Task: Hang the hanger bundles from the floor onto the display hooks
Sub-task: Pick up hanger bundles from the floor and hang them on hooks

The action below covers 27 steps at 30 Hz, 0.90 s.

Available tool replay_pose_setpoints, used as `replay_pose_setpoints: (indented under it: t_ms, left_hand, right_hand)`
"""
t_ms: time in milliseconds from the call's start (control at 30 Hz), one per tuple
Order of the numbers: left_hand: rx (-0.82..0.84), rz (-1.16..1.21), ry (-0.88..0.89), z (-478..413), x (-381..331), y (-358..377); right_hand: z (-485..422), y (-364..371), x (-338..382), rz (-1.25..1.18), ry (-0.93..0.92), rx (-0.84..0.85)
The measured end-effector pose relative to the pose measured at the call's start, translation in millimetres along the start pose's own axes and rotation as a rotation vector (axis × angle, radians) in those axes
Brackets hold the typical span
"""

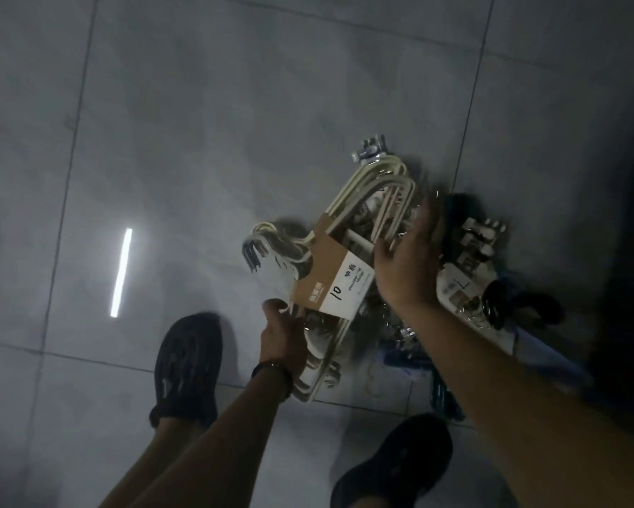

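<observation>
View: head, looking down.
Hanger bundle (pixel 335 273): cream, in a card sleeve marked "10", between both hands, over the tiled floor (pixel 198 122) beside a pile of other bundles (pixel 465 273).
Left hand (pixel 284 335): fingers clamped on the bundle's near end.
Right hand (pixel 407 265): against the bundle's right side; blurred, cannot tell the fingers' grip.

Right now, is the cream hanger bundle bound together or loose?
Bound: a brown cardboard sleeve wraps the cream hanger bundle, which the left hand grips.

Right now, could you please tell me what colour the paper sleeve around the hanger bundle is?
The paper sleeve is brown with a white label; head view.
</observation>
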<state>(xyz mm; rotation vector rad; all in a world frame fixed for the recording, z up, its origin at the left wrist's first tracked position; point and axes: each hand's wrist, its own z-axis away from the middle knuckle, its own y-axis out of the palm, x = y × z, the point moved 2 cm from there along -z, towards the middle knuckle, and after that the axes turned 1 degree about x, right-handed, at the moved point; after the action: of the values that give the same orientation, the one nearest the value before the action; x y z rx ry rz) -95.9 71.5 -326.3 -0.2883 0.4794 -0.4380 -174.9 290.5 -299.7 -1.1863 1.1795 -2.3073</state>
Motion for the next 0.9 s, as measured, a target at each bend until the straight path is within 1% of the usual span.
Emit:
replay_pose_setpoints:
  t_ms: [33,67,100,133,167,200,267,333,433,467,533,633,733,767,833,900]
  left_hand:
    - [-0.005,-0.031,-0.006,-3.1,-4.1,0.1]
    - [-0.012,-0.081,-0.017,-7.4,-9.7,0.7]
    - [-0.01,-0.134,-0.039,-11.6,-16.6,2.4]
    - [-0.001,-0.169,-0.067,-15.6,-23.7,4.3]
    - [0.012,-0.167,-0.099,-18.4,-31.5,5.6]
    - [0.029,-0.139,-0.126,-20.3,-38.9,6.2]
    - [0.084,-0.077,-0.135,-23.0,-47.5,6.0]
    - [0.154,-0.057,-0.129,-23.4,-48.7,4.3]
    - [0.231,-0.135,-0.092,-27.1,-49.5,-5.1]
    - [0.245,-0.119,-0.082,-29.6,-51.6,-9.4]
    - [0.288,0.024,-0.12,-31.4,-57.9,-20.4]
    - [0.362,0.126,-0.205,-19.7,-69.5,-36.6]
    - [0.367,0.118,-0.17,4.8,-82.8,-40.7]
    - [0.364,0.144,-0.15,13.6,-85.7,-41.9]
    - [0.404,0.285,-0.178,35.6,-92.9,-45.1]
    - [0.441,0.336,-0.179,61.3,-102.5,-53.0]
  right_hand:
    - [16.6,0.7,-6.9,-0.049,0.074,-0.018]
    - [32.0,5.5,-15.2,-0.11,0.164,0.027]
    - [46.7,14.3,-21.5,-0.16,0.263,0.138]
    - [62.4,26.1,-26.1,-0.197,0.336,0.296]
    - [77.5,37.6,-27.4,-0.227,0.362,0.433]
    - [89.5,46.3,-27.3,-0.27,0.364,0.496]
    - [99.2,54.5,-21.2,-0.408,0.382,0.463]
    - [96.6,56.8,-17.1,-0.508,0.478,0.435]
    - [95.0,57.3,-15.4,-0.556,0.64,0.507]
    - [97.2,55.2,-12.9,-0.543,0.649,0.545]
    - [103.4,50.1,-4.9,-0.528,0.627,0.6]
    - [106.6,42.1,9.8,-0.603,0.65,0.572]
    - [106.1,24.2,22.3,-0.604,0.668,0.584]
    - [107.1,17.3,23.7,-0.6,0.673,0.599]
    - [111.2,1.4,25.9,-0.603,0.681,0.628]
    - [118.8,-19.2,32.3,-0.621,0.677,0.645]
